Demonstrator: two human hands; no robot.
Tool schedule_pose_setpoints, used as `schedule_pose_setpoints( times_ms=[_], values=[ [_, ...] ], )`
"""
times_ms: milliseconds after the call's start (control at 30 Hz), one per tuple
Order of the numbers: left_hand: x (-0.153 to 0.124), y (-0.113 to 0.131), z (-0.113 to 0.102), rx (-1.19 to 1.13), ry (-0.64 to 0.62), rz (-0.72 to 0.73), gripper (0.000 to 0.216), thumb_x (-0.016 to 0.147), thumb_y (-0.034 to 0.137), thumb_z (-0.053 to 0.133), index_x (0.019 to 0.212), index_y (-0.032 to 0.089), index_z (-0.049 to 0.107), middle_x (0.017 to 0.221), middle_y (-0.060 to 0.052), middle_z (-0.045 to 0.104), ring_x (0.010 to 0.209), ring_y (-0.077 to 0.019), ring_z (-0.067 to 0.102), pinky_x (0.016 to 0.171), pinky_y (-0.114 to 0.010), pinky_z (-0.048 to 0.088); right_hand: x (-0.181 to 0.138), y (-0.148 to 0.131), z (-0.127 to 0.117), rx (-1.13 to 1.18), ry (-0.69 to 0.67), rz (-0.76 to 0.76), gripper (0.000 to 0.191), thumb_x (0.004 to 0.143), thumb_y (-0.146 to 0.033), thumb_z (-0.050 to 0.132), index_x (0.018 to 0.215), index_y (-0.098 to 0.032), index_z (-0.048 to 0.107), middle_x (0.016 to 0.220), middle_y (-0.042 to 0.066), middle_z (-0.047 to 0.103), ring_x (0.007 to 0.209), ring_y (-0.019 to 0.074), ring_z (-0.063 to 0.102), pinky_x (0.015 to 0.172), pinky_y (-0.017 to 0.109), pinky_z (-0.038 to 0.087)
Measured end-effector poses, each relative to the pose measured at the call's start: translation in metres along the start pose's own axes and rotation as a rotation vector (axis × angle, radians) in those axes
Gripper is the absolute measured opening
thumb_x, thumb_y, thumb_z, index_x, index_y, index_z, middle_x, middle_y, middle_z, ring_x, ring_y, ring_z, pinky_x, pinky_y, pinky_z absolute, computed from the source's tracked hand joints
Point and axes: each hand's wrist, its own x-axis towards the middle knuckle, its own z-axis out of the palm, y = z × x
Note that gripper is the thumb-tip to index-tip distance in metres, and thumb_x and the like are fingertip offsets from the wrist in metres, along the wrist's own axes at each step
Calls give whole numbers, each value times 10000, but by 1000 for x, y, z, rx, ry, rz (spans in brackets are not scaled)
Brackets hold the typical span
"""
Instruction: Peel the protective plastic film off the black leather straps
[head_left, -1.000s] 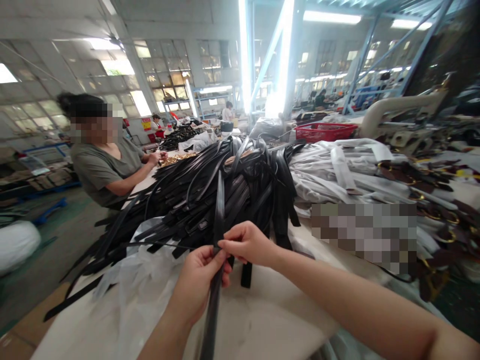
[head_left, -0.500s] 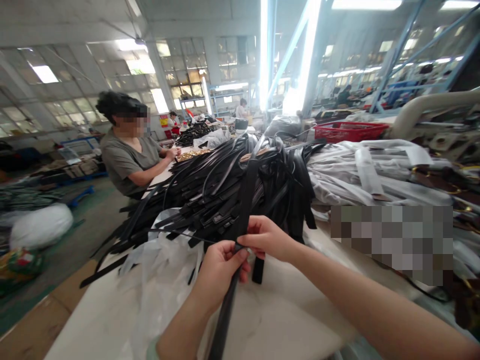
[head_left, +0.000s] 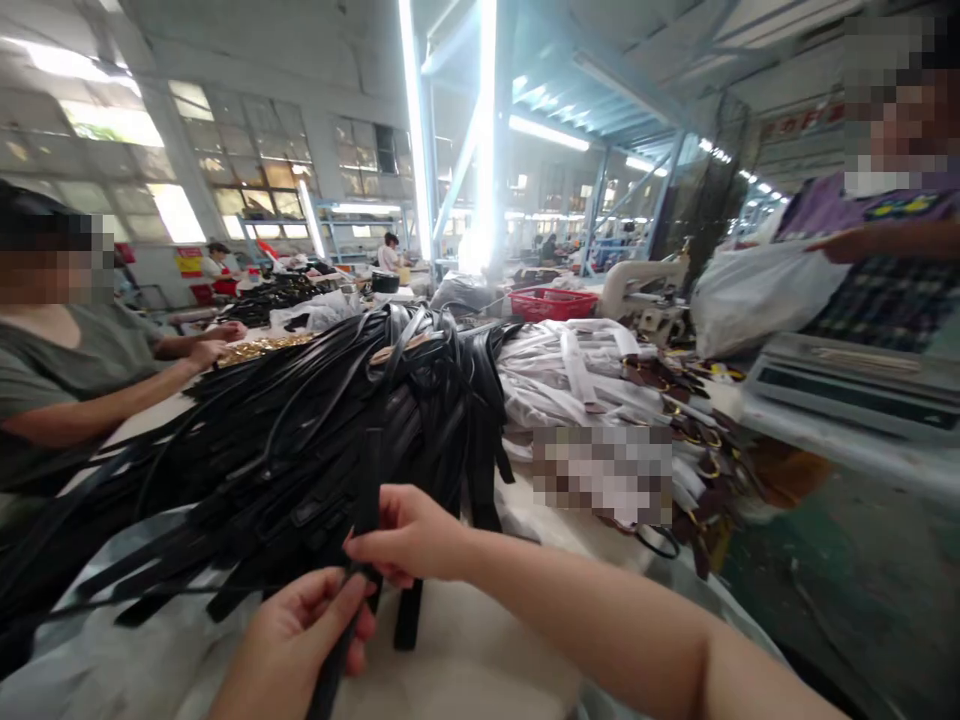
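Note:
A black strap, which looks like leather, runs between my two hands over the pale tabletop. My left hand pinches it low down, thumb on top, and its lower end drops out of the picture at the bottom. Just above, my right hand grips the same strap between thumb and fingers. Its upper end stands up in front of a big heap of black straps. Whether something small sits between my fingertips is hidden.
White-wrapped straps with brown ends and gold rings lie to the right. Clear plastic spreads at lower left. A red basket stands behind. One person works at left; another at right holds a white bag.
The view has swung to the right, bringing the person with the white bag into sight. Both hands keep hold of the strap, its upper end now free of the heap.

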Motion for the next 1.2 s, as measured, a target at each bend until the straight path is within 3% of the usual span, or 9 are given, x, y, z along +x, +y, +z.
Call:
schedule_pose_setpoints(
  times_ms=[100, 267, 467, 600, 733, 867, 1033, 1133, 1200],
  values=[
    [2, -2, 3, -19, 57, 7, 530, 490, 604, 828, 677, 131, 675, 474, 17, 589, 361, -69, 461, 399, -166, 317, -2, 1, 2, -12, -109, 52, 425, 688, -522, 756, 756, -155, 551, 504, -78, 523, 341, 36, 422, 301, 134, 361],
    [1, 3, -1, 60, 134, 27, 477, 573, 613, 762, 676, 157, 668, 494, 13, 612, 388, -93, 484, 411, -180, 343, 1, -6, -3, -165, -24, 52, 460, 821, -575, 598, 655, -156, 500, 504, -60, 519, 340, 39, 428, 314, 149, 380],
    [0, 8, -14, 550, 192, 335, 354, 777, 514, 575, 642, 204, 679, 554, -11, 649, 565, -205, 592, 568, -279, 435, -3, -6, 1, -270, -76, 66, 435, 870, -521, 552, 637, -157, 503, 485, -66, 488, 348, 40, 422, 310, 139, 382],
    [-4, 16, -18, 556, 116, 438, 414, 814, 468, 546, 534, 176, 630, 507, 7, 528, 532, -156, 466, 534, -262, 332, -5, -5, 2, -124, -100, 97, 491, 780, -616, 615, 650, -151, 527, 460, -58, 517, 322, 43, 393, 304, 164, 408],
    [-7, 20, -18, 336, 34, 355, 457, 784, 516, 594, 505, 154, 614, 506, 5, 491, 507, -127, 385, 491, -249, 283, -7, -3, 5, 15, -198, 143, 499, 753, -608, 656, 650, -128, 564, 463, -38, 547, 307, 39, 391, 300, 162, 396],
    [-5, 16, -17, 247, 14, 285, 516, 774, 591, 592, 506, 150, 614, 496, -8, 516, 475, -126, 401, 456, -243, 287, -11, 1, 11, -39, -251, 154, 520, 762, -623, 634, 619, -131, 552, 480, -31, 553, 317, 50, 441, 305, 163, 406],
    [-1, 13, -17, 161, 42, 250, 594, 752, 708, 562, 535, 155, 565, 479, 21, 451, 451, -103, 357, 429, -224, 255, -12, 3, 16, -186, -101, 86, 475, 800, -581, 605, 608, -161, 491, 435, -58, 515, 293, 48, 421, 275, 151, 370],
    [-4, 16, -17, 38, -148, 60, 620, 820, 720, 441, 673, 141, 605, 548, -13, 535, 511, -138, 508, 484, -228, 377, -10, 1, 16, -240, -4, 41, 446, 826, -545, 579, 607, -176, 456, 442, -61, 516, 296, 51, 425, 269, 149, 346],
    [-8, 17, -17, -89, -320, -129, 523, 825, 653, 520, 750, 142, 604, 555, -18, 561, 488, -132, 525, 473, -224, 407, -9, 0, 16, -267, 10, 10, 435, 833, -523, 573, 602, -177, 448, 453, -57, 516, 309, 53, 436, 277, 149, 340]
  ],
)
